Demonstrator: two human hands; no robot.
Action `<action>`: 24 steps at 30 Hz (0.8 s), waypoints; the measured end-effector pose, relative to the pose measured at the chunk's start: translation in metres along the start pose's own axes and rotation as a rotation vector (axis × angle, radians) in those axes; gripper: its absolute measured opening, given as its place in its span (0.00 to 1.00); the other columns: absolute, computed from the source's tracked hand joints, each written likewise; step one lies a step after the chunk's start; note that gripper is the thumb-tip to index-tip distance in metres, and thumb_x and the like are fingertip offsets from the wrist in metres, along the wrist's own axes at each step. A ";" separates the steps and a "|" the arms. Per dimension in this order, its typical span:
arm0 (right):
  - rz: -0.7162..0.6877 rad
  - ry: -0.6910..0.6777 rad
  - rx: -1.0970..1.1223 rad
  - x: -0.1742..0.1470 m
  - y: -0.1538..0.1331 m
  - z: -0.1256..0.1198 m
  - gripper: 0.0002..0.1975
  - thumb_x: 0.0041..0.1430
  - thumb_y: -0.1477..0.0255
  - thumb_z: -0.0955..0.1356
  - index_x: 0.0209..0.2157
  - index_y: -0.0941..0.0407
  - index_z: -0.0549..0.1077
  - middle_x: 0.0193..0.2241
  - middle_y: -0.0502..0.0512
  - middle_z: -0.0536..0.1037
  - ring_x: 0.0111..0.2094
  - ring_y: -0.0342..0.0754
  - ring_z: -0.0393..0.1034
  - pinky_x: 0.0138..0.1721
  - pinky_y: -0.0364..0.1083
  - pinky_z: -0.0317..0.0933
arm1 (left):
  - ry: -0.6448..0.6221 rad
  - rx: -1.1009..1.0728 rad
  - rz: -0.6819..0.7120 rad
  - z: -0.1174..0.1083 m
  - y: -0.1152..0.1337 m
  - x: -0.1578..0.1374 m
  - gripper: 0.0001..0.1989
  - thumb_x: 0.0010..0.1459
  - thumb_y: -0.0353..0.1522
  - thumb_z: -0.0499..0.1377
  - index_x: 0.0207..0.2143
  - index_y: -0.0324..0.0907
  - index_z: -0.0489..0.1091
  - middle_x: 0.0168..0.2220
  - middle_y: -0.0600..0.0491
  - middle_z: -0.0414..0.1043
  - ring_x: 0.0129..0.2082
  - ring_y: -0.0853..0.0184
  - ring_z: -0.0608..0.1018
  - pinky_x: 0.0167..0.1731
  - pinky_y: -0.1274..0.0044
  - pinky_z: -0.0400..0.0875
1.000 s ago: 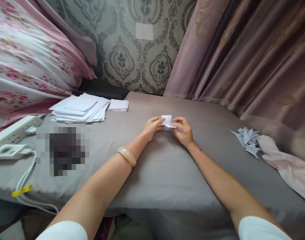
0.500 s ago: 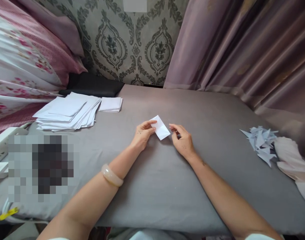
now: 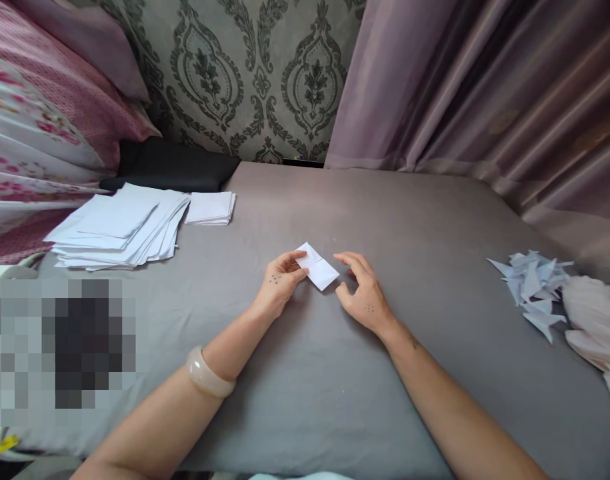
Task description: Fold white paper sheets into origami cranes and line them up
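Between thumb and fingers of my left hand [image 3: 281, 283] is a small white piece of paper [image 3: 321, 269], with crease lines across it. The paper is tilted, one corner pointing toward me. Just right of it, my right hand [image 3: 361, 290] has its thumb and fingers apart, holding nothing and close to the paper's right corner. Both hands are over the middle of the grey cloth [image 3: 305, 373].
A stack of larger white sheets [image 3: 119, 227] and a smaller paper stack [image 3: 211, 208] lie at the back left, by a black cushion-like object [image 3: 175, 163]. Several folded paper shapes [image 3: 537, 283] are piled at the right beside pale fabric [image 3: 592, 313]. A blurred patch covers the left.
My right thumb and fingers have spread apart. The paper has turned slightly in my left hand. The whole view has shifted a little.
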State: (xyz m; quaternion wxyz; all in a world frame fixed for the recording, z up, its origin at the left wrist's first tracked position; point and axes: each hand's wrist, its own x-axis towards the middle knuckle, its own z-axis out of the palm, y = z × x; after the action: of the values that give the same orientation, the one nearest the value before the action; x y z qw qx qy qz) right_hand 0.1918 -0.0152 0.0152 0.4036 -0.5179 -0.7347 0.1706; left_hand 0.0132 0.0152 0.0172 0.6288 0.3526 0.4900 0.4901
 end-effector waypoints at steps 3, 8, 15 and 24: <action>-0.074 -0.064 -0.095 -0.001 0.004 0.000 0.29 0.49 0.84 0.62 0.53 0.50 0.66 0.51 0.58 0.67 0.54 0.53 0.62 0.55 0.57 0.61 | 0.013 -0.009 -0.013 -0.001 0.000 0.000 0.18 0.42 0.25 0.64 0.40 0.37 0.72 0.31 0.53 0.75 0.34 0.69 0.76 0.42 0.75 0.68; -0.134 -0.044 -0.116 -0.001 0.006 0.003 0.22 0.55 0.82 0.61 0.49 0.49 0.70 0.49 0.57 0.69 0.50 0.53 0.65 0.51 0.56 0.64 | -0.008 -0.025 -0.026 -0.001 0.001 -0.001 0.18 0.42 0.26 0.64 0.40 0.37 0.72 0.33 0.52 0.75 0.34 0.70 0.75 0.43 0.74 0.68; 0.241 0.078 0.162 0.000 0.000 0.000 0.13 0.59 0.69 0.65 0.46 0.53 0.69 0.33 0.54 0.77 0.32 0.46 0.71 0.34 0.47 0.67 | -0.054 -0.096 0.061 0.001 0.002 -0.002 0.19 0.43 0.26 0.64 0.41 0.39 0.72 0.39 0.51 0.75 0.38 0.69 0.76 0.44 0.75 0.68; 0.135 0.089 0.040 -0.005 -0.002 0.010 0.17 0.59 0.69 0.66 0.51 0.49 0.67 0.39 0.53 0.78 0.35 0.48 0.73 0.37 0.49 0.69 | -0.116 -0.018 0.151 0.009 -0.007 -0.005 0.35 0.44 0.29 0.66 0.56 0.44 0.58 0.48 0.47 0.69 0.44 0.65 0.75 0.46 0.72 0.70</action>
State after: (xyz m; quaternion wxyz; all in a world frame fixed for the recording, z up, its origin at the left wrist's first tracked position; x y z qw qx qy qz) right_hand 0.1840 -0.0186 0.0083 0.4337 -0.5653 -0.6758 0.1887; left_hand 0.0235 0.0085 0.0142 0.6206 0.4108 0.4201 0.5193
